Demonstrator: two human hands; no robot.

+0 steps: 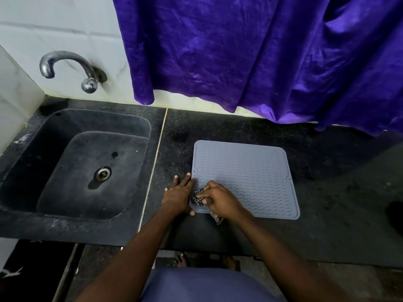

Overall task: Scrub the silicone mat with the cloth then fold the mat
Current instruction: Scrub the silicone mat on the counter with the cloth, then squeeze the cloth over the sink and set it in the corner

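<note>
While the left hand (pixel 178 196) lies flat, fingers spread, pinning the mat (pixel 246 179) at its lower-left edge on the bench (pixel 327 192), the right hand (pixel 220 200) balls the cloth (pixel 199 199), unscrubbed mat stretching right and up-frame.

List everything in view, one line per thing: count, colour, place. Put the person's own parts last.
silicone mat: one, grey-blue, flat on the countertop right of the sink.
cloth: one, dark-and-white checked, on the mat's near left corner under the right hand.
sink: one, dark grey, left, set into the countertop.
tap: one, chrome, on the wall above the sink.
curtain: one, purple, hanging behind the countertop.
countertop: one, black speckled.
left hand: one, flat at the mat's left edge.
right hand: one, closed on the cloth.
feet: two, below the counter edge.
</note>
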